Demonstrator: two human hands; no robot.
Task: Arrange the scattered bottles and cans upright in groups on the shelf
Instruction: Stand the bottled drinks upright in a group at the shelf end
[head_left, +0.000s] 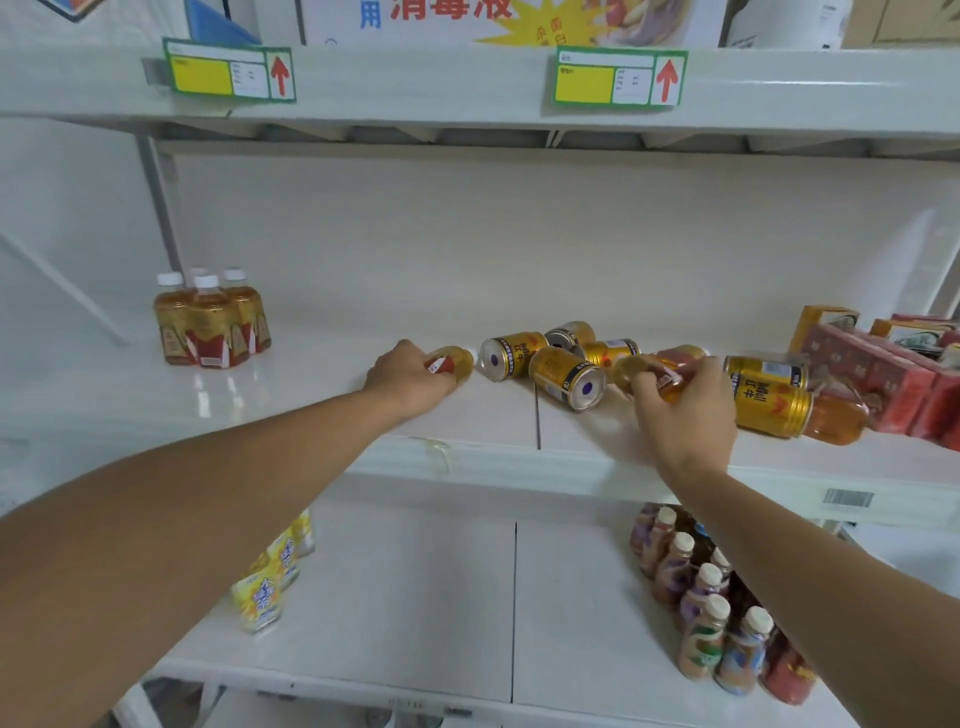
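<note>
On the white middle shelf (311, 395), several amber tea bottles (210, 322) with white caps stand upright in a group at the left. My left hand (408, 379) grips another tea bottle (457, 361) lying on its side. My right hand (685, 402) is closed on a second lying tea bottle (641, 371). Between and behind the hands several gold cans (566, 376) lie scattered on their sides. Further right, a gold can (769, 395) rests on its side in front of a third lying tea bottle (836, 421).
Red cartons (883, 379) and an orange box (823, 322) fill the shelf's right end. The lower shelf holds yellow bottles (267, 587) at left and assorted upright bottles (717, 608) at right. The upper shelf edge carries price tags (228, 70).
</note>
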